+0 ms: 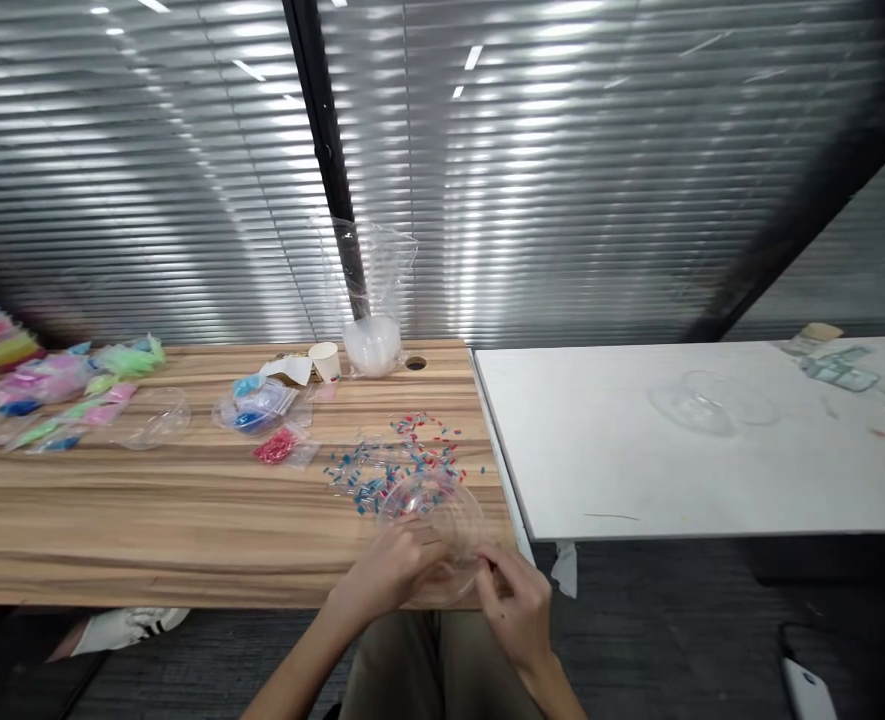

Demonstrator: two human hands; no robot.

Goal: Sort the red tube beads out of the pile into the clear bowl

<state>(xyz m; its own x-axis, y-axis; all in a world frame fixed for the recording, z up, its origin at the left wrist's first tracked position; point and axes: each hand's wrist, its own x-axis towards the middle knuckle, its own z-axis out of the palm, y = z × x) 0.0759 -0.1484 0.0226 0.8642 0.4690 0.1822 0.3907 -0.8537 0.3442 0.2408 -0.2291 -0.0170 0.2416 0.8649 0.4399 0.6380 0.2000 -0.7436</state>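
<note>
Both my hands meet at the front edge of the wooden table [149,520]. My left hand [389,570] and my right hand [513,600] grip a clear plastic bowl [442,515] between them, tilted toward me. Just behind the bowl lie several small red and blue beads [404,460], scattered loose on the wood. A small bag of red beads [277,447] and a bag of blue beads [254,408] lie further left.
Colourful bead bags [59,390] pile at the far left beside another clear bowl [158,415]. A paper cup [326,360] and a clear bag of white stuff [372,340] stand at the back. A white table [697,470] adjoins on the right, holding clear bowls [701,405].
</note>
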